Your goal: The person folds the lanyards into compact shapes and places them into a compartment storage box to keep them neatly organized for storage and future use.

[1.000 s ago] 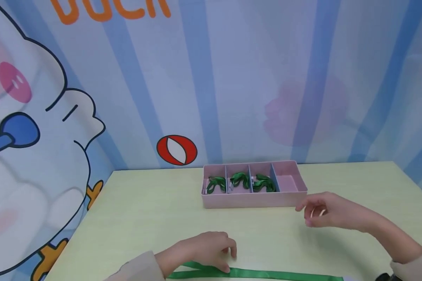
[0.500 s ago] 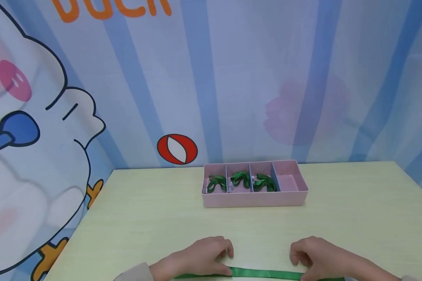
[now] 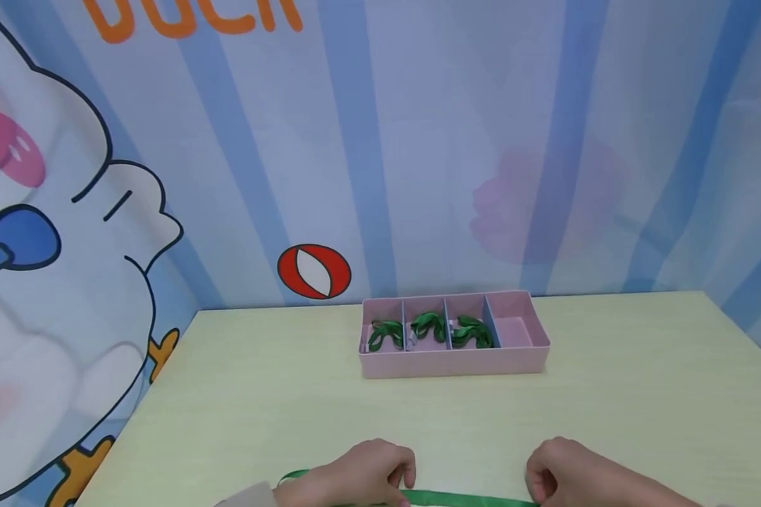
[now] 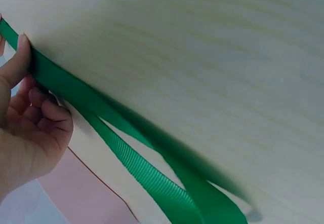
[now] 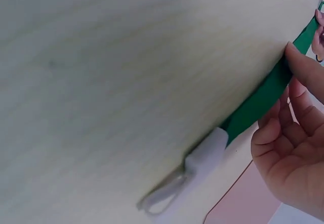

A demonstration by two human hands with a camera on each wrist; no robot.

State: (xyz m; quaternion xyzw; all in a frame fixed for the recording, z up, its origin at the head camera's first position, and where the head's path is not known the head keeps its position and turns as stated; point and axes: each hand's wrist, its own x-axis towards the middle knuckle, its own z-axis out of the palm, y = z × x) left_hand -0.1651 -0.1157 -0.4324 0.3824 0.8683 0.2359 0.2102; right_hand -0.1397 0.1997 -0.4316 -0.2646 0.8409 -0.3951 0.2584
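A green lanyard (image 3: 463, 499) runs flat between both hands at the bottom of the head view. My left hand (image 3: 358, 475) pinches it between thumb and fingers. Past that hand, the band splits into two loose strands (image 4: 147, 176), seen in the left wrist view. My right hand (image 3: 590, 475) grips the other stretch of the lanyard, thumb on one face and fingers beneath. Beyond the right hand's thumb, the band ends in a white plastic fitting (image 5: 207, 150) with a small loop (image 5: 164, 196).
Toward the back of the pale wooden table (image 3: 273, 394) stands a pink divided tray (image 3: 450, 365). Three compartments each hold a folded green lanyard (image 3: 473, 332); the rightmost compartment (image 3: 514, 327) shows its bare floor. A printed cartoon backdrop (image 3: 431, 155) rises behind the table.
My right hand has come down from beside the tray to the lanyard and taken hold of it. My left hand has kept its pinch, shifting slightly toward the bottom of the view.
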